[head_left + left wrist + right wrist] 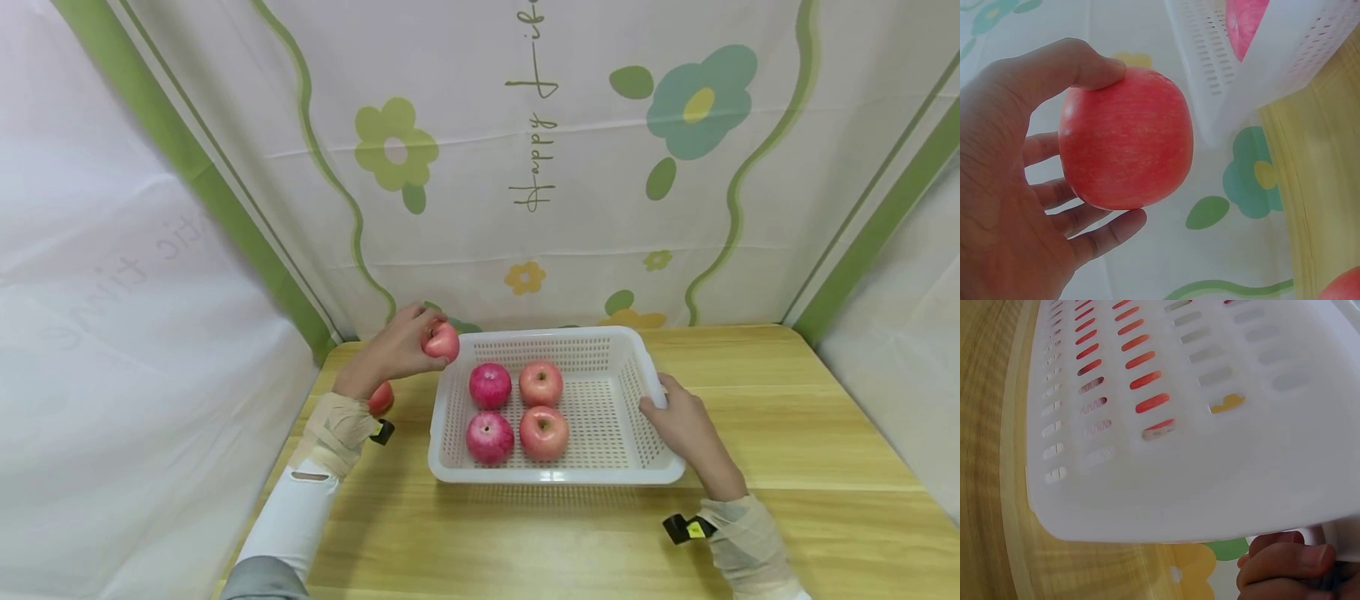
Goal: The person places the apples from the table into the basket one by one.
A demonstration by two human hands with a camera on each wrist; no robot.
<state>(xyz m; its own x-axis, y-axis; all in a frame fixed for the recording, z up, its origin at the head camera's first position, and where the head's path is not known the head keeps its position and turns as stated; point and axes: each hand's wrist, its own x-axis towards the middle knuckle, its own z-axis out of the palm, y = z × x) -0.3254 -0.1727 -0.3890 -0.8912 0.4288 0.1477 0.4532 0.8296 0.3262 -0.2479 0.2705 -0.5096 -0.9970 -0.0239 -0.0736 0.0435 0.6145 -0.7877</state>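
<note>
A light wooden table (787,417) stands before a white backdrop cloth (525,167) printed with green and teal flowers, wavy green lines and the words "Happy life." One red apple (381,398) lies on the tabletop near its left edge.

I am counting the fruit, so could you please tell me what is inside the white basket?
The white basket holds four red apples in a two-by-two block; its right half is bare. A fifth apple is gripped by the left hand above its rim.
</note>
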